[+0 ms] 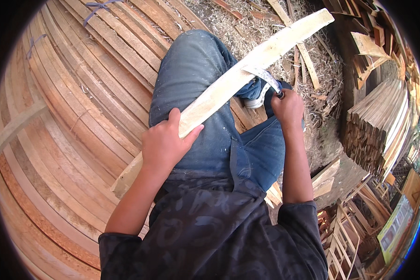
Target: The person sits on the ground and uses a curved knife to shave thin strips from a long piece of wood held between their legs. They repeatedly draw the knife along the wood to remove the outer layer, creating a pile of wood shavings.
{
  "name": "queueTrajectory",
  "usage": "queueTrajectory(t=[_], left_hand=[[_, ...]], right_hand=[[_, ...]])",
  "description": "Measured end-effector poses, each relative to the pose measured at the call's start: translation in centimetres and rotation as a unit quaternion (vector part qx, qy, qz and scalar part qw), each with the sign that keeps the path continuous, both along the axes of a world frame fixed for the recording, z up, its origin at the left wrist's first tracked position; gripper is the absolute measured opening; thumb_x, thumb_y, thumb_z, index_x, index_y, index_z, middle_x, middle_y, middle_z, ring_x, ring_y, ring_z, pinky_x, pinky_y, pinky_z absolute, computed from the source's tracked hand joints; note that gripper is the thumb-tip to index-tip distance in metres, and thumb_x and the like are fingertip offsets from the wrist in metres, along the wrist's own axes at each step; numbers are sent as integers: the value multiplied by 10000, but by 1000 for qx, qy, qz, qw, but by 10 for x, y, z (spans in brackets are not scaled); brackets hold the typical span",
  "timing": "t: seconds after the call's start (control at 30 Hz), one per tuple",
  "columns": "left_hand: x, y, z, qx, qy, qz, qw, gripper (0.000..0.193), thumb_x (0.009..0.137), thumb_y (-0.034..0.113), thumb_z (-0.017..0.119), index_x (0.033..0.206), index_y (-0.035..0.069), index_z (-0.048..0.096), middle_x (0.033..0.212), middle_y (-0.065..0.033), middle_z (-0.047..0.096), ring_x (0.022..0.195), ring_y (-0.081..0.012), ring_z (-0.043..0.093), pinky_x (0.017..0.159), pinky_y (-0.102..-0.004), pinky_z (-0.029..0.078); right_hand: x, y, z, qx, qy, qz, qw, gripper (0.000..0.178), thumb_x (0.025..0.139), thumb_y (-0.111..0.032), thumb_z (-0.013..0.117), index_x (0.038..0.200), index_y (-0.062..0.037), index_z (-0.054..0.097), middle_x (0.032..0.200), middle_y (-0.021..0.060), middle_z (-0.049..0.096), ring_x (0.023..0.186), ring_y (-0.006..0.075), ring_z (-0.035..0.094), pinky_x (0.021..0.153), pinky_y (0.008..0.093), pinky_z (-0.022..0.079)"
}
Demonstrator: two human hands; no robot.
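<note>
A long, pale wooden plank lies slantwise across my lap, from beside my left forearm up to the far right. My left hand grips it near its lower part, thumb and a finger over the top face. My right hand is closed round the dark handle of a curved-bladed knife, much like a sickle. The blade's tip end rests against the plank's face or edge, around the middle of its length; the exact contact is hard to make out. My right hand itself stays off the plank.
Stacked long boards fill the left side, some tied with purple strips. Wood shavings and offcuts litter the ground ahead. At the right stands a bundle of thin wood strips, with scrap pieces behind and wooden frames nearer.
</note>
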State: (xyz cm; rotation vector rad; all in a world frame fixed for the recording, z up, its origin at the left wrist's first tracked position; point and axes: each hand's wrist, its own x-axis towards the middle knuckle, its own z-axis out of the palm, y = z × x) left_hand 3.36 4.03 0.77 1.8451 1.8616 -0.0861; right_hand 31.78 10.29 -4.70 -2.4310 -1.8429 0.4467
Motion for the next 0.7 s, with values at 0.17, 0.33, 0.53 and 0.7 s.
queueTrajectory(t=[0.17, 0.33, 0.53, 0.7], left_hand=[[1, -1, 0, 21, 34, -34, 999, 517, 819, 559, 601, 829, 54, 491, 567, -157, 604, 520, -320, 632, 452, -403, 483], [4, 4, 5, 3, 46, -39, 998, 500, 828, 550, 593, 815, 61, 489, 555, -141, 605, 506, -306, 631, 441, -399, 483], [7, 4, 8, -3, 43, -31, 999, 497, 835, 546, 585, 840, 56, 504, 571, -152, 611, 525, -318, 636, 461, -410, 485], [6, 3, 7, 3, 53, -50, 997, 505, 836, 563, 570, 847, 63, 501, 573, -133, 615, 517, -295, 637, 444, -403, 483]], right_hand=[[-34, -28, 5, -69, 9, 115, 991, 163, 691, -167, 624, 746, -36, 703, 644, 211, 625, 621, 366, 639, 599, 438, 528], [-21, -20, -8, -64, -7, 100, 993, 157, 690, -165, 637, 744, -35, 705, 680, 206, 648, 639, 364, 653, 620, 428, 539], [-20, -12, -15, -73, -17, 64, 995, 199, 675, -188, 629, 776, -40, 715, 745, 220, 662, 734, 380, 657, 688, 437, 539], [30, 8, -24, -53, -61, -1, 997, 199, 660, -180, 605, 709, 0, 675, 737, 235, 648, 732, 403, 640, 695, 466, 519]])
